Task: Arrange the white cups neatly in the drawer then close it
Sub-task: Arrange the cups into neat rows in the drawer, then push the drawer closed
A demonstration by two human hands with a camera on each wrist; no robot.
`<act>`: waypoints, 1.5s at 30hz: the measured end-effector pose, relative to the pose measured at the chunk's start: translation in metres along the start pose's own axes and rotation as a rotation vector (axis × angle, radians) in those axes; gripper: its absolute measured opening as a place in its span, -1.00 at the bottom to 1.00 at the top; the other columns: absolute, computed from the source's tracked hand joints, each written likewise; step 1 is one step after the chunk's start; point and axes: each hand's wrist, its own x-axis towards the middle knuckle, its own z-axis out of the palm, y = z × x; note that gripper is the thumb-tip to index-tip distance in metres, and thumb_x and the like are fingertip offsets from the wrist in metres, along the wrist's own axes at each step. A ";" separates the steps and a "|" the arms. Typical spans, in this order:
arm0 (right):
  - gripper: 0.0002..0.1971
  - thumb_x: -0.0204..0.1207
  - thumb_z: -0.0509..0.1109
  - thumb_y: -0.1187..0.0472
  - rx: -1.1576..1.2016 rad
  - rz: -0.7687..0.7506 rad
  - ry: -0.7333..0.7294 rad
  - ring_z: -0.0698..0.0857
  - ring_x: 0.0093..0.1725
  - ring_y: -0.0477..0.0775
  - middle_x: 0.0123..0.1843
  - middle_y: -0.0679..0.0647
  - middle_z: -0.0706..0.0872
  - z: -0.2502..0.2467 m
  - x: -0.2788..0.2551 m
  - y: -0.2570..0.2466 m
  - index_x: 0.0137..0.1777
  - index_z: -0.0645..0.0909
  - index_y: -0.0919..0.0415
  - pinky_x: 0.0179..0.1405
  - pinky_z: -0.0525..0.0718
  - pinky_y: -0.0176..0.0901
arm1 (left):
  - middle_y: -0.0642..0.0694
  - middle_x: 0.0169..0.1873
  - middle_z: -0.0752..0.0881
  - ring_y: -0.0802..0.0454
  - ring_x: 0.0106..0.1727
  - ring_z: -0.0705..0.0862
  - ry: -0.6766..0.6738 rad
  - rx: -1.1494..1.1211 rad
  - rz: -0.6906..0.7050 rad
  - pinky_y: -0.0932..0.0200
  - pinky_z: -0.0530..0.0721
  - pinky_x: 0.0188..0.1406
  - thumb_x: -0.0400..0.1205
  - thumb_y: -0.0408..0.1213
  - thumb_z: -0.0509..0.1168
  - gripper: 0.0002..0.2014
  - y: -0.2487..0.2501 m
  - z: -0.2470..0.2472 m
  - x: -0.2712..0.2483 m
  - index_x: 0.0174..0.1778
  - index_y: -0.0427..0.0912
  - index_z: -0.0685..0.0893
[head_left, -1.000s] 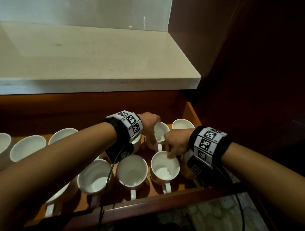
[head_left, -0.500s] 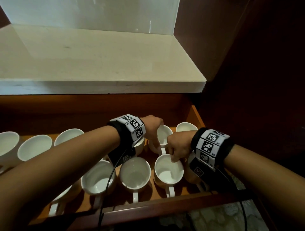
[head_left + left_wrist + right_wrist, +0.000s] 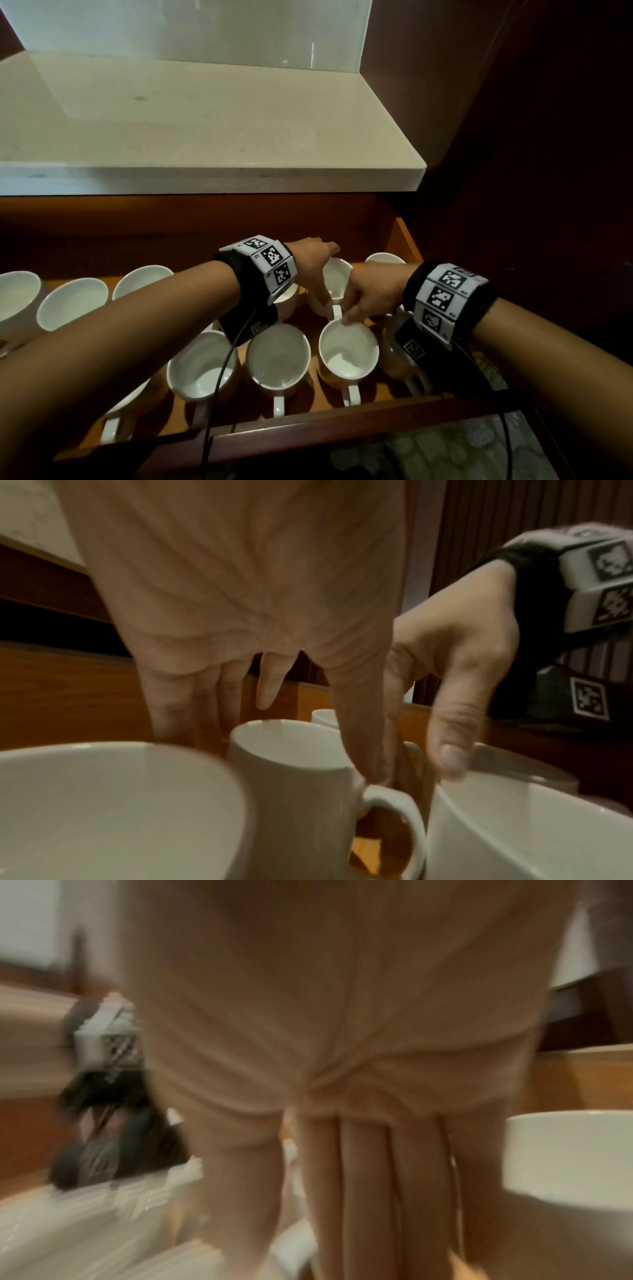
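Left hand [image 3: 313, 265] loose over back-row cup [image 3: 337, 278] in drawer [image 3: 342, 416], thumb on handle [image 3: 337, 310] | right hand [image 3: 371, 293] touches front-row cup [image 3: 347, 354] rim; I can't tell its grip.

Our left forearm [image 3: 144, 318] and right forearm [image 3: 555, 346] reach forward, converging. Our left hand [image 3: 312, 264] hangs with fingers straight and pointing down; our right hand [image 3: 372, 295], just beside it, points straight fingers down, thumb apart.
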 end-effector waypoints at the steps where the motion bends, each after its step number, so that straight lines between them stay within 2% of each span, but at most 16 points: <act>1: -0.73 0.54 0.44 -0.10 0.070 0.001 0.083 0.70 -0.22 -0.19 -0.20 -0.15 0.80 -0.003 -0.003 0.004 0.05 0.82 0.03 -0.24 0.64 -0.38 | -0.17 0.49 0.42 -0.14 0.48 0.44 0.021 -0.010 0.007 0.04 0.51 0.34 0.37 0.06 0.57 0.01 -0.001 -0.003 -0.003 0.66 -0.14 0.19; 3: -0.76 0.55 0.43 -0.10 0.175 -0.010 0.258 0.73 -0.14 -0.23 -0.14 -0.15 0.83 -0.009 -0.006 0.012 0.06 0.82 -0.03 -0.19 0.62 -0.45 | -0.17 0.48 0.44 -0.12 0.46 0.47 0.079 -0.060 0.013 0.09 0.50 0.32 0.43 0.08 0.51 -0.07 -0.003 -0.012 -0.012 0.65 -0.14 0.22; 5: -0.79 0.56 0.42 -0.05 0.280 -0.024 0.399 0.73 -0.01 -0.24 -0.06 -0.14 0.84 -0.013 -0.010 0.021 0.09 0.80 -0.05 -0.05 0.59 -0.42 | -0.15 0.44 0.50 -0.07 0.42 0.53 0.152 -0.137 -0.006 0.11 0.54 0.31 0.49 0.05 0.47 -0.19 -0.010 -0.021 -0.025 0.60 -0.12 0.31; 7: -0.82 0.56 0.43 -0.04 0.359 -0.018 0.506 0.72 0.11 -0.19 -0.01 -0.20 0.82 -0.011 -0.013 0.029 0.07 0.80 -0.08 0.21 0.53 -0.24 | -0.13 0.41 0.56 -0.03 0.38 0.57 0.218 -0.196 -0.037 0.12 0.57 0.32 0.52 0.04 0.44 -0.30 -0.023 -0.030 -0.041 0.55 -0.10 0.39; 9: -0.86 0.54 0.45 -0.06 0.458 -0.030 0.571 0.73 0.08 -0.22 -0.09 -0.24 0.82 -0.007 -0.014 0.036 -0.02 0.81 -0.11 0.42 0.48 0.01 | -0.11 0.38 0.60 -0.02 0.35 0.60 0.259 -0.240 -0.087 0.09 0.60 0.32 0.54 0.03 0.43 -0.36 -0.037 -0.036 -0.058 0.51 -0.09 0.45; 10: -0.87 0.54 0.45 -0.04 0.533 -0.054 0.580 0.76 0.02 -0.23 -0.14 -0.21 0.83 -0.006 -0.016 0.035 -0.04 0.81 -0.08 0.42 0.53 0.08 | -0.10 0.37 0.61 -0.01 0.33 0.61 0.278 -0.261 -0.120 0.07 0.60 0.33 0.54 0.02 0.43 -0.39 -0.044 -0.038 -0.066 0.49 -0.10 0.47; 11: -0.87 0.55 0.46 0.01 0.607 -0.087 0.577 0.78 -0.04 -0.21 -0.16 -0.15 0.85 -0.005 -0.017 0.033 -0.04 0.81 -0.04 0.34 0.63 0.06 | -0.10 0.35 0.63 -0.01 0.31 0.63 0.300 -0.282 -0.156 0.06 0.61 0.33 0.54 0.00 0.44 -0.40 -0.050 -0.039 -0.074 0.47 -0.11 0.50; 13: -0.87 0.57 0.45 0.09 0.695 -0.158 0.563 0.80 -0.07 -0.15 -0.15 -0.05 0.85 -0.004 -0.019 0.022 -0.01 0.81 0.06 0.15 0.73 -0.08 | -0.10 0.33 0.65 -0.01 0.27 0.66 0.337 -0.326 -0.224 0.05 0.62 0.31 0.53 -0.02 0.46 -0.43 -0.060 -0.039 -0.089 0.43 -0.13 0.54; 17: -0.87 0.56 0.46 0.09 0.701 -0.286 0.512 0.78 -0.09 -0.22 -0.14 -0.11 0.84 -0.006 -0.013 -0.012 0.01 0.81 0.04 -0.06 0.71 -0.25 | -0.08 0.31 0.68 0.01 0.25 0.67 0.400 -0.437 -0.318 0.05 0.63 0.32 0.50 -0.03 0.48 -0.45 -0.062 -0.030 -0.111 0.39 -0.13 0.58; 21: -0.86 0.56 0.46 0.06 0.691 -0.379 0.492 0.77 -0.07 -0.19 -0.15 -0.11 0.84 -0.016 -0.006 -0.047 0.00 0.82 0.03 0.04 0.73 -0.17 | -0.06 0.32 0.66 0.02 0.27 0.66 0.478 -0.516 -0.362 0.03 0.64 0.32 0.51 -0.03 0.48 -0.45 -0.053 -0.026 -0.133 0.39 -0.11 0.58; 25: -0.91 0.55 0.47 0.06 0.694 -0.433 0.564 0.75 0.00 -0.18 -0.09 -0.16 0.82 -0.024 -0.006 -0.079 -0.04 0.80 -0.05 0.13 0.72 -0.05 | -0.07 0.32 0.67 0.02 0.28 0.66 0.537 -0.506 -0.392 0.05 0.64 0.31 0.52 -0.04 0.47 -0.46 -0.055 -0.026 -0.165 0.40 -0.13 0.58; 29: -0.88 0.54 0.47 0.03 0.647 -0.457 0.613 0.72 0.04 -0.28 0.00 -0.23 0.78 -0.025 -0.022 -0.103 0.05 0.77 -0.07 0.14 0.69 -0.20 | -0.05 0.34 0.66 0.04 0.29 0.64 0.572 -0.465 -0.401 0.06 0.63 0.31 0.50 0.04 0.45 -0.42 -0.063 -0.026 -0.199 0.41 -0.11 0.56; 36: -0.57 0.48 0.45 -0.17 0.359 -0.380 0.630 0.58 0.29 -0.19 0.31 -0.16 0.62 -0.018 -0.055 -0.156 0.31 0.65 -0.07 0.27 0.60 -0.14 | -0.03 0.42 0.54 0.06 0.41 0.53 0.482 -0.296 -0.304 0.12 0.55 0.34 0.51 0.18 0.35 -0.32 -0.079 -0.006 -0.261 0.51 -0.04 0.45; 40: -0.34 0.30 0.50 -0.33 0.241 -0.386 0.639 0.52 0.35 -0.14 0.39 -0.17 0.53 0.004 -0.061 -0.196 0.38 0.56 -0.10 0.29 0.54 -0.18 | 0.02 0.43 0.50 0.10 0.41 0.48 0.442 -0.266 -0.231 0.14 0.50 0.36 0.45 0.25 0.38 -0.25 -0.093 0.014 -0.291 0.53 0.03 0.41; 42: -0.12 0.21 0.53 -0.39 0.173 -0.382 0.577 0.34 0.52 -0.11 0.57 -0.17 0.35 0.020 -0.062 -0.210 0.54 0.39 -0.14 0.41 0.39 -0.18 | 0.06 0.48 0.41 0.09 0.48 0.39 0.362 -0.263 -0.204 0.07 0.46 0.44 0.38 0.32 0.39 -0.15 -0.098 0.028 -0.301 0.57 0.10 0.32; 45: 0.27 0.06 0.56 -0.45 -0.078 -0.326 0.458 -0.12 0.70 0.02 0.74 -0.12 -0.13 0.045 -0.058 -0.221 0.70 -0.09 -0.18 0.65 0.03 0.12 | 0.09 0.54 0.27 0.04 0.57 0.24 0.209 -0.277 -0.179 0.02 0.34 0.53 0.27 0.35 0.47 0.04 -0.104 0.050 -0.308 0.62 0.20 0.12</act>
